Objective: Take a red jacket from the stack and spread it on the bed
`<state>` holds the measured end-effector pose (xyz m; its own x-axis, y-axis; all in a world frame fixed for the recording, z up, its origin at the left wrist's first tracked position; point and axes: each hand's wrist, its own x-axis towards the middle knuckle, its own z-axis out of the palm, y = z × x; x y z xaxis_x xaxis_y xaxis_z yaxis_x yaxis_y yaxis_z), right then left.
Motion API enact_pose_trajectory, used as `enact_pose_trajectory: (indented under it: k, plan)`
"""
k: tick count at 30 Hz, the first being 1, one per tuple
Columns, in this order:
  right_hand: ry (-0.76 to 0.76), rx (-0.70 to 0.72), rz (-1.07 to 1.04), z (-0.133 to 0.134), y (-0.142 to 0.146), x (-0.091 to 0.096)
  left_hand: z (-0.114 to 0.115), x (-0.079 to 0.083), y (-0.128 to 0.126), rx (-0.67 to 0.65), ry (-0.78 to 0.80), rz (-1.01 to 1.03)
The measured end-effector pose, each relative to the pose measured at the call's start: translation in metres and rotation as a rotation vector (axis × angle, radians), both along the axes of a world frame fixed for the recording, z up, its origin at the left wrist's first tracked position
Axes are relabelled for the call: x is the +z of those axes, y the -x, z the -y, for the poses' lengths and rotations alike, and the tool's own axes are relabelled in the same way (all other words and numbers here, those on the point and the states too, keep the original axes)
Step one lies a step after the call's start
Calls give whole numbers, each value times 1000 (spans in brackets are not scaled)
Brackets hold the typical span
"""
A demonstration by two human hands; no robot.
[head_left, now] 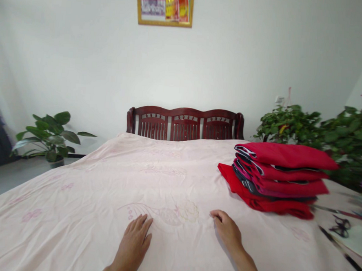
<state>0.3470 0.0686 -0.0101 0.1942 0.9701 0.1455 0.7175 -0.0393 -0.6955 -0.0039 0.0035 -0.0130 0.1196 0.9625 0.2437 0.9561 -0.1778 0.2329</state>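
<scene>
My left hand [135,241] lies palm down and open on a pale pink cloth [108,213] with faint flower patterns. Its fingers reach the edge of a stitched flower design [176,214]. To the right of that design, my right hand [226,230] rests on the cloth, open, with loosely bent fingers and nothing seen in it. Beyond and right of it is a stack of folded red and dark clothes [284,178], several layers high.
Eyeglasses [341,226], a dark slim stick-like object [344,252] and pale paper [354,240] lie at the right edge. Behind the cloth stands a dark red wooden bench back [186,123]. Potted plants grow at left [54,136] and right [289,121]. A framed picture [164,23] hangs above.
</scene>
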Motion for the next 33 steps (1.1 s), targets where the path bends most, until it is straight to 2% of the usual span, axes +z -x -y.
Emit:
enact_pose_trajectory:
  k: [33]
  plan:
    - [9,-16,-3,3,3,6,-1,0,-1,5,4,4]
